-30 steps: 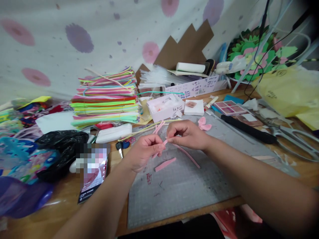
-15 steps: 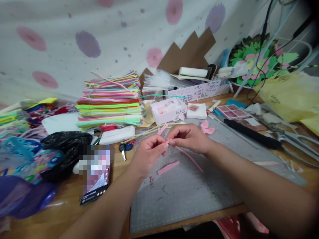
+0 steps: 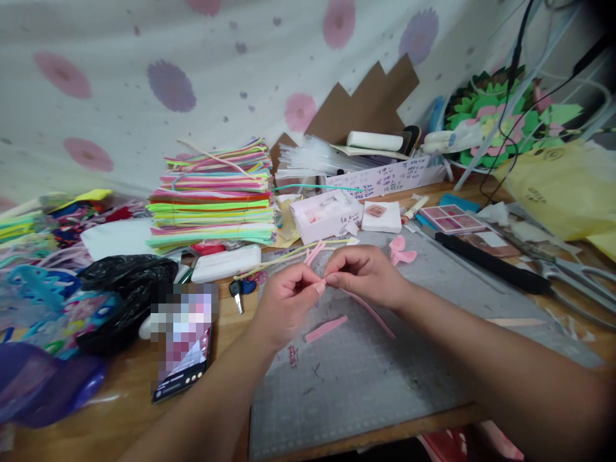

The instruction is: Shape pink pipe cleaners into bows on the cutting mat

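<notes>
Pinching a mostly hidden pink chenille strip [image 3: 325, 281] — left hand [image 3: 287, 300] at eight o'clock, right hand [image 3: 364, 273] at three — likely light, bendy, best end-gripped.

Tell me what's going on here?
A person's left hand and right hand meet at pinched fingertips over a gray mat; anything held between them is mostly hidden. A short pink strip and a longer, thinner one lie nearby, with a pink looped piece beyond the right hand.

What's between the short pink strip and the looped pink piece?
In the head view, the right hand and a thin strip come between the short pink strip and the looped piece.
</notes>
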Motion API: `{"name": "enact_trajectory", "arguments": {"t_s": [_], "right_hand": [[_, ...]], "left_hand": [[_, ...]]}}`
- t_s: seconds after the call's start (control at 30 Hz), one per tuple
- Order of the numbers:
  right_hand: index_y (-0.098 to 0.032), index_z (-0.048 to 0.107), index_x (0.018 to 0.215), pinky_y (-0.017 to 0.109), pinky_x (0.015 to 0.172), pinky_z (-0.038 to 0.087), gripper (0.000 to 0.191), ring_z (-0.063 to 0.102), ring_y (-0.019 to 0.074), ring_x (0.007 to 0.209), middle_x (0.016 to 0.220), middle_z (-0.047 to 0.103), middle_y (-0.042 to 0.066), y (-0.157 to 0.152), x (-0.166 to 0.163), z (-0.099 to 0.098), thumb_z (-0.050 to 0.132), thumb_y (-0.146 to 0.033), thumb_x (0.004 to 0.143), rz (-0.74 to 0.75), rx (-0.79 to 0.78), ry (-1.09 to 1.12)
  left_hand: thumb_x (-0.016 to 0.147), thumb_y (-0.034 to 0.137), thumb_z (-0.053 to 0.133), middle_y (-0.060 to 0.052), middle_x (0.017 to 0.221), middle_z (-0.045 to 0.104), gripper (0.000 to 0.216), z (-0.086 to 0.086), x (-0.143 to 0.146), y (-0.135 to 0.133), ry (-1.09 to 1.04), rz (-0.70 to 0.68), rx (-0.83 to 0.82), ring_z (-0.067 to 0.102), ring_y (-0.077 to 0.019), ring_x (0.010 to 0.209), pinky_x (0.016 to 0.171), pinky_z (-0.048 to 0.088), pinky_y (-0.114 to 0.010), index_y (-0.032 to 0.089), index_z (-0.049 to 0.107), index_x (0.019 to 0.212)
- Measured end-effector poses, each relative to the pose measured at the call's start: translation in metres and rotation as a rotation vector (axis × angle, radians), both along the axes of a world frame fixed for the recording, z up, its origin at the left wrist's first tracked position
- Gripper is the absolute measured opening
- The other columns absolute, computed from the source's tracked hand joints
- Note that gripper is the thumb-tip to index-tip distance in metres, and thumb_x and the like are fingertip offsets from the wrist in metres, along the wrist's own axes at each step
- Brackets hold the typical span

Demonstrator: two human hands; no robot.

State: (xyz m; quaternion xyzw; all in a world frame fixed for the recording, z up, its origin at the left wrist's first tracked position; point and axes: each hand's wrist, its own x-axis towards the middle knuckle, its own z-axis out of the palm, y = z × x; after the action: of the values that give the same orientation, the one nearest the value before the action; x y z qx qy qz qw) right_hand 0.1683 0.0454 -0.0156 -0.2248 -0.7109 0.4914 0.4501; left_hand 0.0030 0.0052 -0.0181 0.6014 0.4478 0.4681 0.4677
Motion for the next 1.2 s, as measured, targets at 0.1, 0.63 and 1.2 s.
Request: {"name": "enact_trajectory", "arguments": {"t_s": [0.1, 0.63, 1.2], "right_hand": [[-0.013, 0.061, 0.069, 0.022, 0.055, 0.042, 0.009, 0.053, 0.0086, 0.06, 0.066, 0.06, 0.0, 0.002, 0.001, -0.001, 0.062, -0.019, 0.075, -0.003, 0.032, -0.025], [-0.016, 0.057, 0.069, 0.024, 0.053, 0.033, 0.024, 0.048, 0.0127, 0.057, 0.061, 0.055, 0.001, 0.039, 0.039, -0.007, 0.054, -0.038, 0.078, -0.015, 0.104, -0.833], [-0.016, 0.053, 0.069, 0.023, 0.056, 0.035, 0.012, 0.046, 0.0096, 0.057, 0.063, 0.052, -0.002, 0.022, 0.019, 0.002, 0.056, -0.025, 0.076, 0.091, -0.083, -0.359]], "left_hand": [[0.074, 0.025, 0.063, 0.005, 0.055, 0.048, 0.017, -0.001, -0.001, 0.002, -0.09, -0.045, -0.076, 0.041, -0.0081, 0.055, 0.055, 0.03, -0.022, 0.016, 0.054, 0.063], [0.07, 0.028, 0.061, 0.005, 0.054, 0.046, 0.016, 0.004, -0.031, 0.022, 0.464, -0.343, -0.276, 0.038, -0.008, 0.05, 0.048, 0.027, -0.02, 0.015, 0.057, 0.061], [0.076, 0.029, 0.06, 0.001, 0.07, 0.06, 0.014, 0.002, -0.007, 0.011, 0.266, -0.083, -0.096, 0.052, -0.0118, 0.063, 0.06, 0.039, -0.024, 0.016, 0.064, 0.079]]}}
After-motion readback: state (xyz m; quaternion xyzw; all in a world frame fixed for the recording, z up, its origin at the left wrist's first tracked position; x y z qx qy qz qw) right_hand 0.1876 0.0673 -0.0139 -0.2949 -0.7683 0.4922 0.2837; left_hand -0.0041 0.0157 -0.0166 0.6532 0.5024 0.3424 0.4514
